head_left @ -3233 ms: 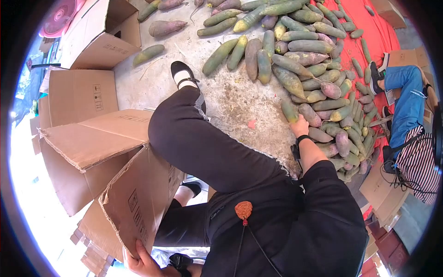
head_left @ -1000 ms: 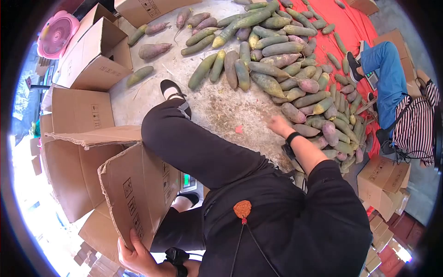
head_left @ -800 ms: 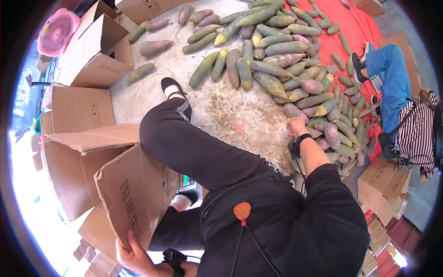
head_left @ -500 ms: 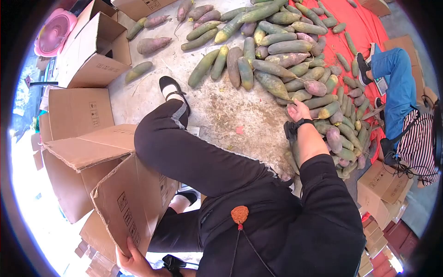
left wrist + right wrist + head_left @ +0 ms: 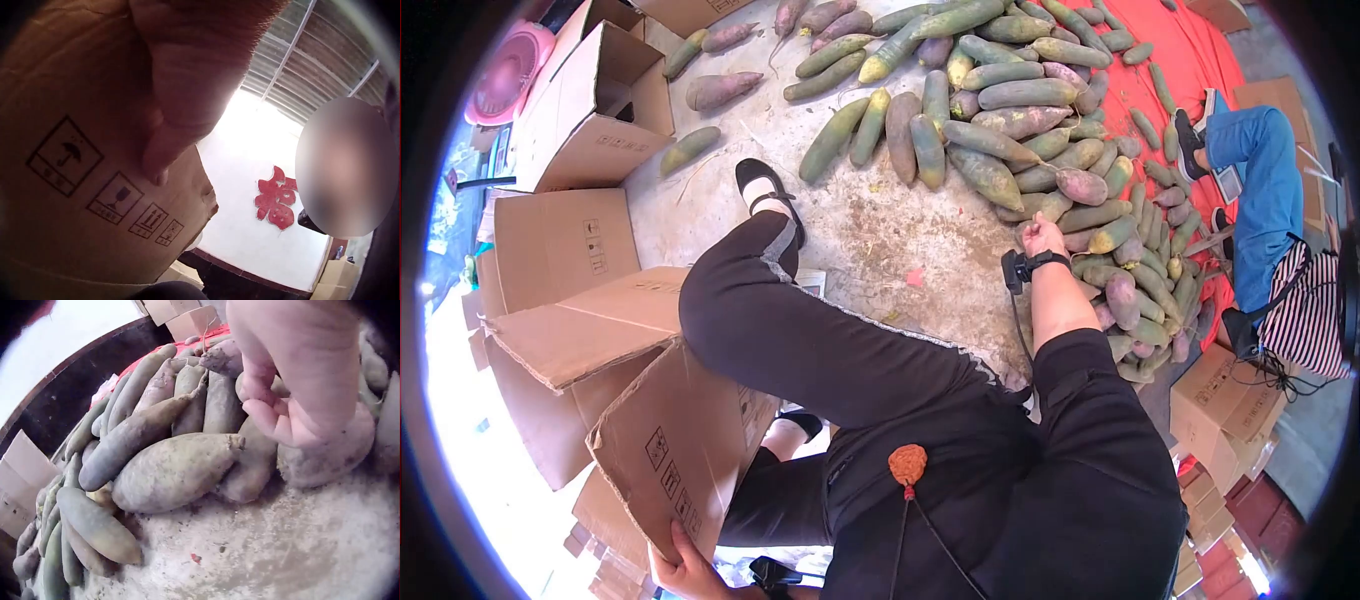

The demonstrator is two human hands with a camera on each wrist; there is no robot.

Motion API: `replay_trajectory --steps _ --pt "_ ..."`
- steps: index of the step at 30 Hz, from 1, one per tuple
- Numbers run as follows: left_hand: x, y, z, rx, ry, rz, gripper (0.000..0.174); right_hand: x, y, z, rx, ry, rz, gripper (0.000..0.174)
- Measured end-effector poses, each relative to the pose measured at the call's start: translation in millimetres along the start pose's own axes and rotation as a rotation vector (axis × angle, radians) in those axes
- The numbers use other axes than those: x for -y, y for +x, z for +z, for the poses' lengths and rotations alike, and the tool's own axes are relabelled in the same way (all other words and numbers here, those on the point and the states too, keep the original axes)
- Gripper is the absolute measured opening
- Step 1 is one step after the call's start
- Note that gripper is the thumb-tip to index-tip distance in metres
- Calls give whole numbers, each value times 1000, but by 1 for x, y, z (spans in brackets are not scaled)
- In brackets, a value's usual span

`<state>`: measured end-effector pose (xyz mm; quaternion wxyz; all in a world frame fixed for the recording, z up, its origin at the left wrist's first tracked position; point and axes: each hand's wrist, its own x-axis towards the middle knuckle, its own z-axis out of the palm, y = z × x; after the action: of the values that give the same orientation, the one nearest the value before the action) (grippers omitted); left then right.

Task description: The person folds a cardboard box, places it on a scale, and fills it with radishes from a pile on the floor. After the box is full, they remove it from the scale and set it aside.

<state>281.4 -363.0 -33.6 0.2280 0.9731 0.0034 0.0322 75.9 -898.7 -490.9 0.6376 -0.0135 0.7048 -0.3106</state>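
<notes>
Head view: the right hand (image 5: 1040, 238) is reaching down onto the near edge of the pile (image 5: 1000, 130) of long green and purple radishes, which are lying on bare concrete. The hand's fingers are hidden behind its back here. The left hand (image 5: 690, 572) is gripping the bottom edge of a tilted cardboard box (image 5: 670, 450), well apart from the pile, across the person's bent knee (image 5: 740, 310) in black trousers. The far side of the pile is lying on a red cloth (image 5: 1200, 50), and a second person in blue trousers (image 5: 1260, 190) is sitting just beside that side of the pile. 1 open box (image 5: 590, 110) is standing well apart from the pile, past a few stray radishes.

Left wrist view: 1 finger (image 5: 181, 81) is pressing flat against the box's printed side (image 5: 75, 187), above 4 handling symbols. The pile is not showing here.

Right wrist view: the right hand's fingers (image 5: 275, 419) are curling down onto 1 pinkish radish (image 5: 331, 456) at the pile's near edge, gripping its top. Just beside it in the pile, a fat grey-green radish (image 5: 175, 472) is lying on its side, and both are touching the concrete.
</notes>
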Motion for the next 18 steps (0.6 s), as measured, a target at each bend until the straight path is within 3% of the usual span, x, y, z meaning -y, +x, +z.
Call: replay_trajectory --steps 4,6,8,10,12,15,18 --pt "-26 -4 8 -114 183 103 29 3 -16 -22 105 -159 7 15" --pt "-23 -4 3 -137 200 108 28 0 -33 -29 151 -396 9 15" --pt "-15 -3 0 -33 219 87 27 -14 -27 -40 192 -478 60 15" --pt "-11 -4 4 -121 179 136 24 -27 -45 -40 210 -458 115 15" --pt "-16 -6 4 -99 200 83 23 -36 -47 -43 302 -359 195 13" --pt "-20 -5 4 -129 236 145 22 -46 -68 -27 332 -329 247 10" --pt "-15 -6 5 -158 268 214 20 -48 -86 -5 541 -255 239 10"
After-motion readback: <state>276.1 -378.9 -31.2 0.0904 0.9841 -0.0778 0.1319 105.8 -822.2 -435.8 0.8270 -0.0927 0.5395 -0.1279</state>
